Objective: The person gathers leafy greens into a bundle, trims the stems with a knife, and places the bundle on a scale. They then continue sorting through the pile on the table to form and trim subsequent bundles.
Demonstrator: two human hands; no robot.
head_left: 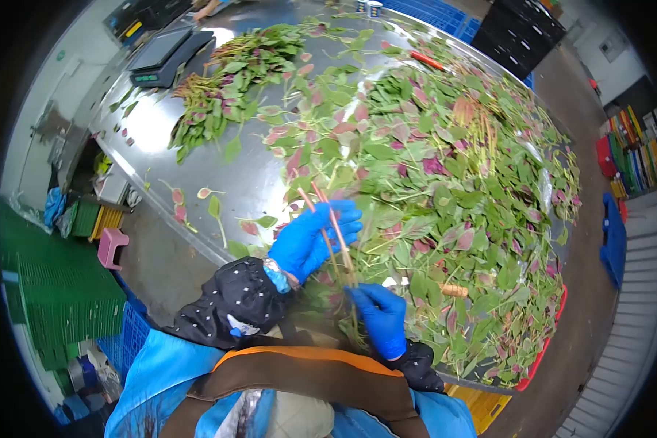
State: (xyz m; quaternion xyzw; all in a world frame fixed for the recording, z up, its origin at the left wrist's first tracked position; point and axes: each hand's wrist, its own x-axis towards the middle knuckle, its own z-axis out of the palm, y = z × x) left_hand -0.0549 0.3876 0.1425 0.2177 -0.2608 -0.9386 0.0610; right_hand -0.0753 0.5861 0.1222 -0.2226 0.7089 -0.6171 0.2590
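Two pinkish amaranth stems (pixel 341 244) lie across the palm of my left hand (pixel 310 237), in a blue glove, their bare ends poking up past the thumb. My right hand (pixel 381 315), gloved in blue as well, pinches the same stems lower down. Their leafy ends hang toward my apron and are blurred. Just beyond and to the right of both hands spreads a big loose heap of green and purple-red amaranth leaves (pixel 416 197). An orange-brown roll-like object (pixel 454 290) lies on the heap, right of my right hand.
Neatly stacked amaranth bunches (pixel 230 87) lie at the metal table's (pixel 263 164) far left, beside a digital scale (pixel 169 57). A red-handled tool (pixel 426 60) rests at the heap's far side. Green crates (pixel 69 285) and a pink stool (pixel 112 248) stand on the left.
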